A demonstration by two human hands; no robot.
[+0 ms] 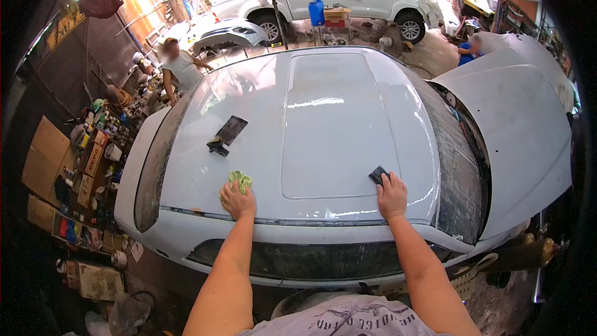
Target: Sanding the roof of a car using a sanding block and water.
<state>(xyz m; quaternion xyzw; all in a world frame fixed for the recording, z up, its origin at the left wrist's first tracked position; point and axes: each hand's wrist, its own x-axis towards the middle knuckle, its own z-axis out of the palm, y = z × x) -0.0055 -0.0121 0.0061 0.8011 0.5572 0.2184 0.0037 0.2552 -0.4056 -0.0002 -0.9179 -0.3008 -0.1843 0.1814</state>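
Cluttered workshop surrounds the glossy pale car roof [336, 130] before me. From here I see my left hand [237, 202] clutching a yellow-green cloth [240, 180]; my right hand [392, 195] has its fingers on what may be a dark sanding block [378, 175], though I can't tell whether it grips or just presses. I judge the step as rubbing down the panel; another stroke calls for light, flat pressure. Roof trim [311, 221] runs just nearside of both hands, a dark sheet [232, 130] lies beyond the left, and open roof stretches between them.
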